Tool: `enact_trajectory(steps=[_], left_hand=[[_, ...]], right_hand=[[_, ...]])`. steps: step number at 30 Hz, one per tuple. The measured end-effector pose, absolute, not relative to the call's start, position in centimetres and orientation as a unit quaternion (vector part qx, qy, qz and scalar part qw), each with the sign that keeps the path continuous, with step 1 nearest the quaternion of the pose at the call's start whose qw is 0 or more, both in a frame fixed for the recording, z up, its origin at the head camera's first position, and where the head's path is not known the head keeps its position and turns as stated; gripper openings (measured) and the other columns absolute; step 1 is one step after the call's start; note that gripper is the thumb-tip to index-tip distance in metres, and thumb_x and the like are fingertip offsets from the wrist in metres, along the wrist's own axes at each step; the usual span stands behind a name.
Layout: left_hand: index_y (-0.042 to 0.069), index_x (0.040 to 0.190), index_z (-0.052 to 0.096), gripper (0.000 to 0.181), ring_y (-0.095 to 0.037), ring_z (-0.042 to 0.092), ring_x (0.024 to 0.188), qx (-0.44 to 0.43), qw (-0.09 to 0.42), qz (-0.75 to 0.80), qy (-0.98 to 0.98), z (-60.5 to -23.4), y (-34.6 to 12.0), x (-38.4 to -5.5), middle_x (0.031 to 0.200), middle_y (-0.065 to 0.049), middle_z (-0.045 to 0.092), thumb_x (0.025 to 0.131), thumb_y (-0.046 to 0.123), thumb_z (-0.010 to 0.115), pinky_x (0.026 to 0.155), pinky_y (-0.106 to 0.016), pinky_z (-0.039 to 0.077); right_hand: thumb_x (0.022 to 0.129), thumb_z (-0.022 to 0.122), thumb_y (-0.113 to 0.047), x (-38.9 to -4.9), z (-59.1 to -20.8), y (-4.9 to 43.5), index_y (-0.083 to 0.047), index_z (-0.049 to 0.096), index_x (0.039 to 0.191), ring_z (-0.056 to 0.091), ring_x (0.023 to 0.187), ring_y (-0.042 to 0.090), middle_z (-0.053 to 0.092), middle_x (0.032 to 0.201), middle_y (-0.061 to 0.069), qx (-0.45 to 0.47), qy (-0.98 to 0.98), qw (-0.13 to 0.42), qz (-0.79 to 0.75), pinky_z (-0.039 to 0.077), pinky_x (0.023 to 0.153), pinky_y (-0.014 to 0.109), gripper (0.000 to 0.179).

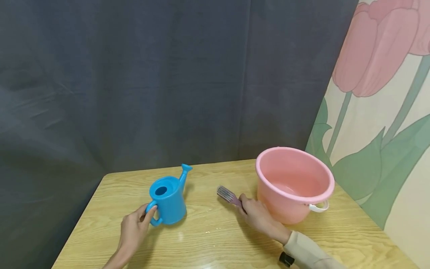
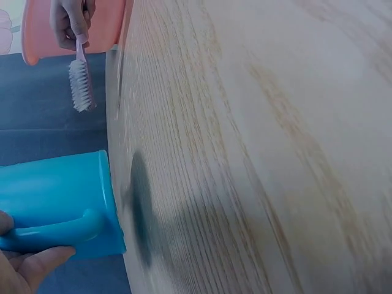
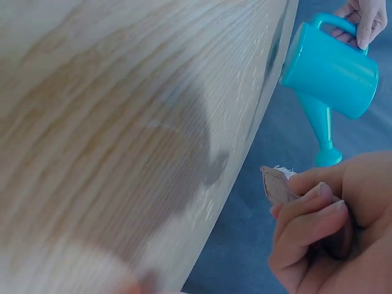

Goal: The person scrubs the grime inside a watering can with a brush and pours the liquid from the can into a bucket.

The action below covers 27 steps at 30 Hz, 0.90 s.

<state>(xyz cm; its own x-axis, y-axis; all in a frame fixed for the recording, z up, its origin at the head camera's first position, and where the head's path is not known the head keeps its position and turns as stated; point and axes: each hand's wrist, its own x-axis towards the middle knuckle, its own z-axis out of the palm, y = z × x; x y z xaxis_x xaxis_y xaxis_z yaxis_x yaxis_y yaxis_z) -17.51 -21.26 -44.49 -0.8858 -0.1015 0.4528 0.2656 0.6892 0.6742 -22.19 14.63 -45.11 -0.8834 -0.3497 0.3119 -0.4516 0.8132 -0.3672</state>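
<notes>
A blue watering can [image 1: 172, 203] is at the left of the table, its spout pointing up to the right. My left hand [image 1: 134, 226] grips its handle [image 1: 151, 215] between thumb and fingers. In the left wrist view the can [image 2: 55, 199] appears just off the tabletop, with a shadow beside it. My right hand [image 1: 256, 216] holds a scrubbing brush [image 1: 229, 195] by its pinkish-purple handle. The brush's white bristles [image 2: 78, 86] show in the left wrist view. In the right wrist view, curled fingers [image 3: 306, 229] hide most of the brush handle.
A pink bucket [image 1: 292, 179] with a white handle [image 1: 319, 206] stands right behind my right hand. The wooden table [image 1: 201, 246] shows a few small shiny spots. A dark curtain [image 1: 168, 82] hangs behind it, and a tulip-painted wall [image 1: 369, 168] rises on the right.
</notes>
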Motion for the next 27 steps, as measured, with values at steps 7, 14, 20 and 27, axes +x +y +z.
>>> enact_trajectory(steps=[7,14,20,27], left_hand=[[-0.004,0.109,0.072,0.024,-0.034,0.072,0.084,-0.046,0.233,-0.387,-0.891,-44.5,-20.9,-17.6,0.091,-0.015,0.074,0.097,0.016,0.066,0.072,-0.052,0.057],[-0.002,0.106,0.073,0.020,-0.030,0.073,0.081,-0.061,0.263,-0.392,-0.879,-44.4,-20.3,-18.2,0.088,-0.013,0.075,0.096,0.014,0.067,0.067,-0.046,0.059],[0.001,0.097,0.074,0.012,-0.026,0.073,0.074,-0.076,0.286,-0.397,-0.869,-44.7,-19.7,-18.8,0.084,-0.010,0.074,0.095,0.012,0.069,0.058,-0.032,0.056],[0.000,0.104,0.074,0.017,-0.029,0.073,0.079,-0.072,0.271,-0.404,-0.871,-44.6,-19.2,-18.9,0.088,-0.013,0.075,0.095,0.013,0.068,0.063,-0.039,0.059]], right_hand=[[0.094,0.068,-0.014,-22.4,-45.3,14.7,-0.004,0.058,0.093,0.044,0.052,0.012,0.051,0.065,-0.002,0.207,-0.946,0.115,0.219,0.037,0.043,0.029,0.014],[0.093,0.069,-0.014,-22.6,-45.3,15.1,-0.004,0.059,0.092,0.045,0.053,0.011,0.049,0.063,-0.003,0.202,-0.946,0.124,0.220,0.037,0.044,0.029,0.014],[0.093,0.067,-0.012,-22.8,-45.0,15.3,-0.002,0.061,0.093,0.043,0.050,0.009,0.046,0.061,-0.005,0.212,-0.941,0.122,0.232,0.036,0.042,0.025,0.012],[0.091,0.068,-0.008,-22.5,-43.9,15.1,0.001,0.062,0.098,0.042,0.051,0.007,0.048,0.063,-0.005,0.230,-0.934,0.116,0.248,0.036,0.043,0.024,0.013]])
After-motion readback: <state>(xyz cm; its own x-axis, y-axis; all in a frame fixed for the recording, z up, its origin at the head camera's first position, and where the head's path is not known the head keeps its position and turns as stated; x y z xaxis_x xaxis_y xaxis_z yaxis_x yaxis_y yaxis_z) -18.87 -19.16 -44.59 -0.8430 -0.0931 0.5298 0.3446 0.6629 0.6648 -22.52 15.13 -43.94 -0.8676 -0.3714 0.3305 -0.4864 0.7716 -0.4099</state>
